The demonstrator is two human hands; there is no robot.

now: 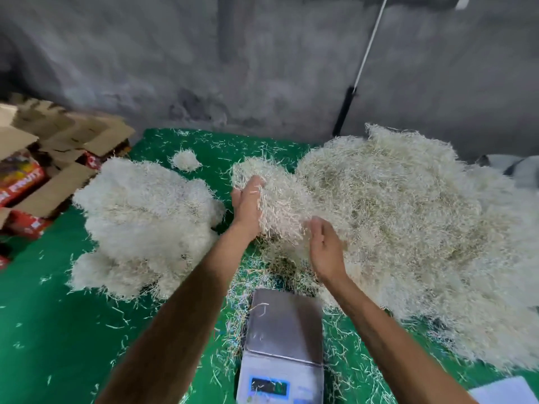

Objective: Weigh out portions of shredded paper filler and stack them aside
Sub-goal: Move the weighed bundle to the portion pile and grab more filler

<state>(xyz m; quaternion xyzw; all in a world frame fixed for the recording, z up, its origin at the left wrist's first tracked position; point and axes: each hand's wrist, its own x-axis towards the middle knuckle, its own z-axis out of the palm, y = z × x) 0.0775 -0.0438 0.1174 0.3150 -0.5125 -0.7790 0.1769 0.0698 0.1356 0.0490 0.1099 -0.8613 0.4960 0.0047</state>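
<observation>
We saw a rough grey wall (pixel 262 68) across the back, mottled and unevenly lit, with a darker vertical seam near its middle and a thin white rod (pixel 370 42) leaning against it, ending in a black lower section. Below it lay a bright green floor covering (pixel 43 330), flat and evenly lit, and at the far left stood opened cardboard boxes (pixel 67 141) holding red printed packs (pixel 20 182). At the right edge we noticed something pale grey (pixel 522 170), perhaps cloth, too blurred for us to tell, and a white sheet (pixel 504 392) in the lower right corner.
</observation>
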